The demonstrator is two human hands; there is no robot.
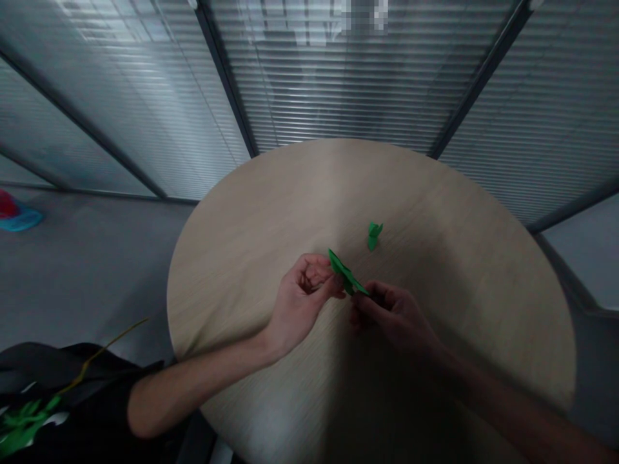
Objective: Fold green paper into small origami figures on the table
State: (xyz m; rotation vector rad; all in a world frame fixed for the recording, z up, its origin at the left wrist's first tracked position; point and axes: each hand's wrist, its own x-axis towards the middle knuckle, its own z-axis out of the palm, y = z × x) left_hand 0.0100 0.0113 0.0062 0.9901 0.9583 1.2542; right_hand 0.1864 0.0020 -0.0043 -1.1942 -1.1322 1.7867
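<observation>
Above the middle of the round table, my left hand [309, 287] pinches the left side of a folded piece of green paper [343, 269] between thumb and fingers. My right hand [387, 312] has its thumb and fingertips closed on the paper's lower right corner. The paper slants from upper left to lower right, and the fingers cover part of its underside. A smaller folded green paper piece [373, 236] lies on the table just beyond my hands, touched by neither.
The light wooden round table [242, 212] stands close to glass panels with blinds [338, 96]. A red and blue object [19, 216] is on the grey floor at far left. At lower left, a green leafy-looking shape [29, 422] and a thin yellow strand [97, 354] show against black cloth.
</observation>
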